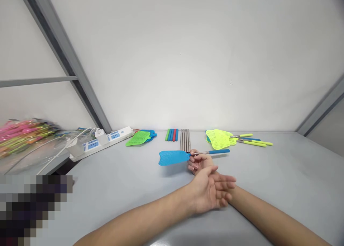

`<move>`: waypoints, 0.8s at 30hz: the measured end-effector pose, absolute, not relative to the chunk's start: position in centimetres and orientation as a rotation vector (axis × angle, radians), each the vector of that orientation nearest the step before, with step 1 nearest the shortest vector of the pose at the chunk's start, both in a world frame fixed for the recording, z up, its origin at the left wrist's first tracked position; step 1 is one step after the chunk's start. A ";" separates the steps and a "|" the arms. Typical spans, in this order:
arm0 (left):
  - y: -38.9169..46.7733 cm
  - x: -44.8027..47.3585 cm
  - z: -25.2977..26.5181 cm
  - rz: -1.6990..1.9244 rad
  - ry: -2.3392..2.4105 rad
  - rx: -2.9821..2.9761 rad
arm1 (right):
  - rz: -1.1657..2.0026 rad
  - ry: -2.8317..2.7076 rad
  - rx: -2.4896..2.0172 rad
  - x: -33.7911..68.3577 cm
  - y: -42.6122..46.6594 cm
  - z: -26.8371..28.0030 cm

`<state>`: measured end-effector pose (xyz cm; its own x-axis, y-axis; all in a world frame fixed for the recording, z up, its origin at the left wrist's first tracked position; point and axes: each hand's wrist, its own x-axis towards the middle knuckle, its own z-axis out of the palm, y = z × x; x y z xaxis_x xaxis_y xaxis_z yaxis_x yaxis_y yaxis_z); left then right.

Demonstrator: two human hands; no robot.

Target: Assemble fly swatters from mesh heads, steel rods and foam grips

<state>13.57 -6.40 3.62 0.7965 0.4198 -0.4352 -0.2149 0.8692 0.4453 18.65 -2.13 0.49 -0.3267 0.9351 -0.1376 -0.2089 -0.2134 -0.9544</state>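
A blue fly swatter [173, 157] with a metal shaft and blue grip is held by my right hand [201, 162], whose fingers pinch it where the paddle meets the shaft. The paddle points left and the grip points right. My left hand [212, 191] crosses in front of my right wrist, palm turned up and fingers apart, with nothing in it. Just behind the swatter lie several metal tubes [185, 140] side by side. Left of them is a row of coloured grips [171, 135] in green, blue and red.
Yellow swatters [222, 139] with shafts and grips are stacked at the back right. Green paddles [138, 138] overlap blue ones [151, 134] at the back left, near a white power strip [122, 133] with cables. Bagged colourful items [27, 135] lie far left. A wall closes off the table's back.
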 end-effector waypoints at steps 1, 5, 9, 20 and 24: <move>-6.6 13.1 3.0 0.361 0.547 0.408 | 1.676 -1.068 -0.899 19.1 -1.9 0.6; -6.4 11.2 1.5 0.411 0.520 0.493 | 1.760 -0.850 -0.680 19.8 -1.2 0.5; -5.8 10.5 1.6 0.426 0.531 0.507 | 1.816 -0.720 -0.592 19.6 -1.0 0.2; -4.5 10.5 1.3 1.001 0.641 0.648 | 1.823 -0.634 -0.591 20.1 -1.3 0.5; -4.0 10.6 1.1 1.126 0.703 0.777 | 1.885 -0.722 -0.556 19.9 -1.6 0.7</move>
